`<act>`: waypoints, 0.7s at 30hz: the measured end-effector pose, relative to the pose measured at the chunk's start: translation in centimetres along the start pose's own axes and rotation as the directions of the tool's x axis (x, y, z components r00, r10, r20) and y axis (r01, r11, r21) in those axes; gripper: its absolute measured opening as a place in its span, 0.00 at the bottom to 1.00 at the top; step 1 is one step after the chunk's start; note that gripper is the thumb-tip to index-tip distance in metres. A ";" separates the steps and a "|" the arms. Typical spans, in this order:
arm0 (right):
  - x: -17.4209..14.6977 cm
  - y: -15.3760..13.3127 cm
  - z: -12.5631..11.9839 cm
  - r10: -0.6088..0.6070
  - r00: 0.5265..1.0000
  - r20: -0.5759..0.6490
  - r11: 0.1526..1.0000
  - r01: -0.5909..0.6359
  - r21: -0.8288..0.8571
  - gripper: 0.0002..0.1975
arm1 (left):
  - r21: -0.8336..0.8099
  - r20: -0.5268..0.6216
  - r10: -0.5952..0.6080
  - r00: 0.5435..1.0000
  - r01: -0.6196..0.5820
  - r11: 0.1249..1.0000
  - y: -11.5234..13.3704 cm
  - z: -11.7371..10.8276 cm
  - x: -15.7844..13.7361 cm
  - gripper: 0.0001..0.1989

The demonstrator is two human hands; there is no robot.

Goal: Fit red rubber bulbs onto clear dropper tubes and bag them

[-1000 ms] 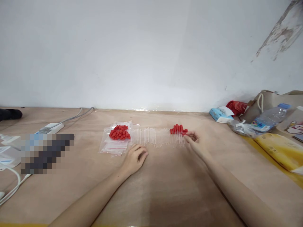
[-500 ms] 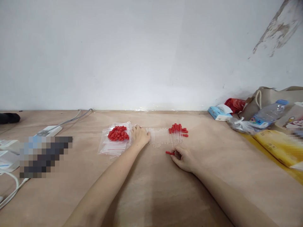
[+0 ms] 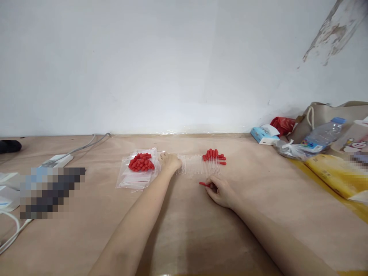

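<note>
The right hand (image 3: 220,191) is pinching a red bulb (image 3: 203,184) nearside of the clear tubes (image 3: 193,165), while the left hand (image 3: 170,162), grip impossible to tell, is covering their left part, perhaps risking a scatter by brushing neighbours

The red bulbs (image 3: 141,163) looked smooth and rubbery, the tubes (image 3: 192,165) clear, glossy plastic, the bags (image 3: 137,181) thin, shiny plastic film. The wall (image 3: 172,69) was matt, with a rough, flaking patch (image 3: 335,34).

At right, a blue tissue box (image 3: 261,135), a clear bottle (image 3: 324,133) and a yellow packet (image 3: 333,172); at left, a white power strip (image 3: 61,160); behind, a peeling white wall (image 3: 178,69).
</note>
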State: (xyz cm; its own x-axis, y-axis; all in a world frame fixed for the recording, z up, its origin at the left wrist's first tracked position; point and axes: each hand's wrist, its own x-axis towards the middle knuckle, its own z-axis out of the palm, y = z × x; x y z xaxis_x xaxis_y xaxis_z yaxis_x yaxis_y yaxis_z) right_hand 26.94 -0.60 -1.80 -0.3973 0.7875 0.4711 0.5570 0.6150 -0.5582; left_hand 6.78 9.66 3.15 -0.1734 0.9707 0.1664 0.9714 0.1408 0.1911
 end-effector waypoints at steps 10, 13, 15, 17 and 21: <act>0.3 -0.4 -0.1 0.060 0.995 -0.074 0.998 -0.058 0.031 0.04 | -0.291 -0.153 0.592 0.791 -0.609 0.738 -5.3 -2.4 -8.2 0.09; 1.0 -1.7 0.0 0.020 0.995 -0.096 0.999 -0.016 0.046 0.10 | -0.329 -0.231 0.623 0.748 -0.662 0.673 -7.2 -0.9 -10.1 0.08; 1.5 -2.6 0.4 -0.001 0.996 -0.089 0.997 0.008 0.080 0.11 | -0.336 -0.304 0.621 0.723 -0.691 0.640 -7.7 0.2 -10.6 0.08; 1.6 -3.4 1.1 0.000 0.995 -0.096 0.992 0.012 0.129 0.10 | -0.353 -0.337 0.637 0.693 -0.720 0.597 -7.7 0.9 -10.7 0.09; 1.2 -4.2 2.3 0.012 0.992 -0.122 0.975 0.016 0.222 0.08 | -0.349 -0.318 0.669 0.672 -0.739 0.576 -7.4 1.3 -10.7 0.10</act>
State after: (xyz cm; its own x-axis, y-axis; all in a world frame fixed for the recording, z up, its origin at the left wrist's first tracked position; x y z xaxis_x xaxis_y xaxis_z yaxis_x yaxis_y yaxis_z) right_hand 22.47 -2.11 -0.49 -0.2986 0.7838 0.5445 0.3745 0.6210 -0.6885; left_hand 1.63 -1.56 -1.28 0.4819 0.6841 0.5475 0.6308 -0.7046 0.3251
